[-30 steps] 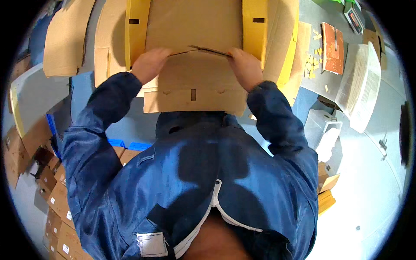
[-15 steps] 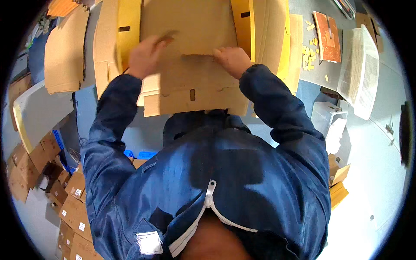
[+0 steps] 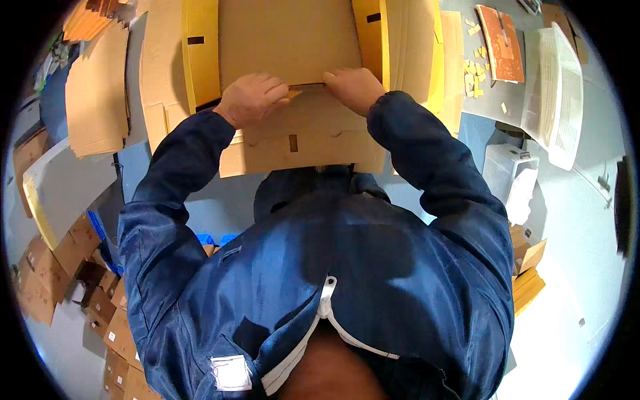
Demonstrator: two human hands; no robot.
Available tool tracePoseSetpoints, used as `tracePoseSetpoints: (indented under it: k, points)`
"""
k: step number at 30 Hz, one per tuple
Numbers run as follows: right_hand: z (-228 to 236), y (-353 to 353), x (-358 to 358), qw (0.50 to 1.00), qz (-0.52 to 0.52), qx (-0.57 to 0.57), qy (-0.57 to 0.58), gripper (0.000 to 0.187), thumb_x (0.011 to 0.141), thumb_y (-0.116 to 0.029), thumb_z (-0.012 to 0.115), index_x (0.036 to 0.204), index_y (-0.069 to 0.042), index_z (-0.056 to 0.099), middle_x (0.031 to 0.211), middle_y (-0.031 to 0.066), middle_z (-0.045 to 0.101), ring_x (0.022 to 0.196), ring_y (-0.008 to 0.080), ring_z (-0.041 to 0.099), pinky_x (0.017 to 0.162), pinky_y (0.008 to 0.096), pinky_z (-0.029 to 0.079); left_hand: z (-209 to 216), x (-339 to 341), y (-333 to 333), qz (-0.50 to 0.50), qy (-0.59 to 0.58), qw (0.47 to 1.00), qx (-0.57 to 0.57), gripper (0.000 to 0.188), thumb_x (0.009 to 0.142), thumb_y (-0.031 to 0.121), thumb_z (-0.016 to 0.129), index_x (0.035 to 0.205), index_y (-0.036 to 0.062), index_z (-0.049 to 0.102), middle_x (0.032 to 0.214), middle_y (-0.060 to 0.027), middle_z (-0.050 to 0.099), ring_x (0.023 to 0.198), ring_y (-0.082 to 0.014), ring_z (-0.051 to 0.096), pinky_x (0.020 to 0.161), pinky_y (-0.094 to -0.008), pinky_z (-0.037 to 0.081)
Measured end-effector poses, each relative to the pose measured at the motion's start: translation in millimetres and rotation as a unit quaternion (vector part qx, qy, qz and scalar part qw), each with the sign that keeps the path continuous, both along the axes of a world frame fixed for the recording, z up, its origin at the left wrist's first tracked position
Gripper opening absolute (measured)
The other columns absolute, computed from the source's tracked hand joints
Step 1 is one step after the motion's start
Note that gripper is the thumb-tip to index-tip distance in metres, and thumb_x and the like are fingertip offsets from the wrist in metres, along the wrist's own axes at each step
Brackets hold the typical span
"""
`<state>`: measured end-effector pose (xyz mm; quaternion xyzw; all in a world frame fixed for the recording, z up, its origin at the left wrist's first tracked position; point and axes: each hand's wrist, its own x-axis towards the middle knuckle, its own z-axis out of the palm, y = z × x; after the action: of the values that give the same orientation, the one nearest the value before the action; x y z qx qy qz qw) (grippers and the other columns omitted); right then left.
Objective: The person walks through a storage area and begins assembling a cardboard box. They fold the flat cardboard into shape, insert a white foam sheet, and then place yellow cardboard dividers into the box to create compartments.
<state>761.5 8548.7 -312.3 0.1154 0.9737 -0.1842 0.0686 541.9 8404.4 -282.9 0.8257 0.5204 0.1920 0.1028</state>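
A cardboard box (image 3: 287, 40) lies in front of me, its inner panel brown and its raised side walls yellow. At the near end of that panel, my right hand (image 3: 355, 90) pinches the cardboard along a dark fold line. Level with it on the left, my left hand (image 3: 253, 99) is closed with bent fingers at the same fold. A small orange-brown bit shows by its fingertips, too small to name. Toward my body extends the near cardboard flap (image 3: 313, 150), which has a slot in it.
Flat cardboard sheets (image 3: 100, 90) are stacked at the left. On the right of the table lie small yellow scraps (image 3: 475, 77), a worn red-orange board (image 3: 501, 43) and a white plastic tray (image 3: 557, 100). Cardboard boxes (image 3: 120, 333) stand on the floor at lower left.
My left hand has come down and right, from above the left wall to the fold line. My right hand stays near the same place. The view has shifted slightly.
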Motion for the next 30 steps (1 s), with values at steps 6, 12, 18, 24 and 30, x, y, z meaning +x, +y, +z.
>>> tracePoseSetpoints:
  k: [6,12,18,24,30]
  points:
    - [4,2,-3,1.0,0.005,0.006,-0.013,0.016,0.081,-0.009,0.054,0.098,-0.007,0.053,0.09,0.0126,0.062,0.086,0.0311,0.063,0.068,0.0405,0.051,-19,9,-1,0.034,0.063,0.996,-0.055,0.026,0.084,0.019,0.06,0.105,0.0072,0.052,0.097,-0.0121,0.057,0.088,-0.0292,0.056,0.073,-0.0385,0.048]
    - [3,-1,6,0.999,0.03,0.028,-0.021,0.017,0.082,-0.01,0.054,0.099,-0.008,0.053,0.093,0.0112,0.062,0.088,0.0295,0.063,0.07,0.0394,0.051,-9,21,-7,0.082,-0.022,0.976,-0.201,0.037,0.09,0.026,0.052,0.12,0.0061,0.045,0.113,-0.0157,0.054,0.103,-0.0321,0.053,0.088,-0.0407,0.043]
    - [19,-9,1,0.996,0.008,0.005,-0.091,0.023,0.08,-0.015,0.057,0.101,-0.007,0.055,0.102,0.0131,0.061,0.098,0.0285,0.059,0.082,0.039,0.048,-16,24,3,0.081,0.034,0.966,-0.243,0.038,0.091,0.024,0.049,0.125,0.0082,0.045,0.117,-0.0157,0.054,0.107,-0.0349,0.052,0.093,-0.0429,0.041]
    - [40,-70,51,0.987,0.131,-0.061,0.066,0.041,0.08,-0.016,0.052,0.119,-0.004,0.052,0.138,0.0177,0.038,0.131,0.0319,0.033,0.111,0.0457,0.021,-22,14,5,0.051,-0.077,0.946,-0.312,0.038,0.095,0.027,0.042,0.131,0.0142,0.046,0.125,-0.0161,0.049,0.113,-0.0343,0.048,0.097,-0.041,0.039]
    - [4,-102,69,0.994,0.081,-0.018,0.065,0.042,0.08,-0.017,0.051,0.118,-0.002,0.051,0.129,0.0201,0.049,0.122,0.0323,0.045,0.106,0.0429,0.032,-35,2,17,-0.018,-0.201,0.897,-0.393,0.04,0.096,0.027,0.043,0.132,0.0117,0.046,0.127,-0.0146,0.046,0.12,-0.0311,0.04,0.103,-0.0384,0.031]
